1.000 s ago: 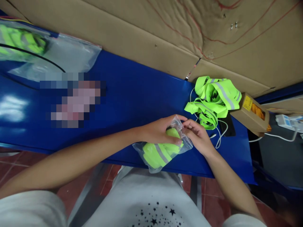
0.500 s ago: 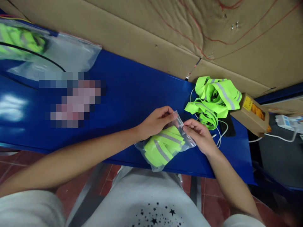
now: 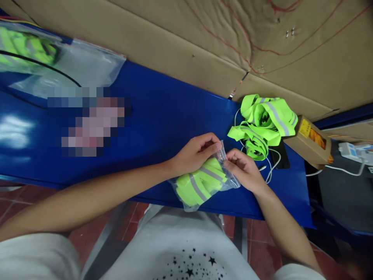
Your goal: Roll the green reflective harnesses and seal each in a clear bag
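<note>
A clear plastic bag (image 3: 186, 206) lies near the front edge of the blue table, with a folded neon-yellow reflective strap (image 3: 201, 182) inside it. My left hand (image 3: 201, 151) pinches the upper end of the bag's mouth between thumb and fingers. Lower along the same edge, my right hand (image 3: 243, 169) grips the bag with its thumb and fingertips. Whether the bag's seal is closed cannot be made out. Beyond my right hand lies a loose pile of neon reflective straps (image 3: 266, 116), some of them rolled.
A brown box (image 3: 310, 144) with a window stands right of the pile, beside a dark phone (image 3: 281, 155) and a white cable (image 3: 272, 169). At the far left, a larger plastic bag (image 3: 90, 62) holds more neon material. A cardboard wall (image 3: 175, 42) runs behind the blue table (image 3: 163, 105).
My left hand has shifted slightly right and down along with the bag's upper corner. My right hand has moved a little and still grips the bag's edge.
</note>
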Demonstrator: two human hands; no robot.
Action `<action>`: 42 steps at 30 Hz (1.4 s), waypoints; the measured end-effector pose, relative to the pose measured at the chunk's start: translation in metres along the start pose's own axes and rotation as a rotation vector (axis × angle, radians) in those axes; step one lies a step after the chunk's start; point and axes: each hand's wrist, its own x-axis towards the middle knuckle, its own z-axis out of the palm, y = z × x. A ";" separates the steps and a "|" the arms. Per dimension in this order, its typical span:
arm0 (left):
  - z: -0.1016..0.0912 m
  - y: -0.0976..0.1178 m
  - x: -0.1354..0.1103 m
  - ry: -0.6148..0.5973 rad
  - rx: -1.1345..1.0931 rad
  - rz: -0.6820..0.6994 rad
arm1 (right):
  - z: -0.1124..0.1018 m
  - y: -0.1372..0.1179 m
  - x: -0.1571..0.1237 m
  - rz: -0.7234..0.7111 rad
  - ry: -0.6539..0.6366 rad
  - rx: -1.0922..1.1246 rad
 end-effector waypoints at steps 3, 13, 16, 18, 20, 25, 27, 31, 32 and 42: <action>0.001 -0.001 0.000 -0.042 0.059 -0.040 | 0.003 0.000 0.001 -0.013 0.057 -0.015; 0.003 -0.001 -0.005 -0.059 0.122 -0.027 | 0.006 0.006 -0.002 -0.094 0.085 -0.145; 0.002 -0.002 -0.004 -0.034 0.180 -0.022 | 0.006 0.010 -0.001 -0.074 0.094 -0.184; 0.002 -0.002 -0.004 -0.025 0.230 0.011 | 0.005 0.011 -0.001 -0.092 0.106 -0.246; 0.003 -0.001 -0.005 -0.027 0.254 0.054 | 0.005 0.011 -0.003 -0.123 0.106 -0.289; 0.006 0.000 -0.007 -0.020 0.252 0.078 | 0.006 0.011 -0.005 -0.139 0.103 -0.282; 0.006 -0.002 -0.007 -0.012 0.254 0.046 | 0.005 0.011 -0.003 -0.109 0.106 -0.264; 0.004 -0.004 -0.006 0.005 0.248 0.012 | 0.003 0.012 0.001 -0.069 0.103 -0.260; 0.002 -0.004 -0.005 0.022 0.244 0.015 | 0.003 0.013 0.001 -0.069 0.109 -0.271; -0.092 -0.002 0.040 0.726 0.447 0.294 | 0.000 0.012 -0.001 -0.140 0.179 -0.310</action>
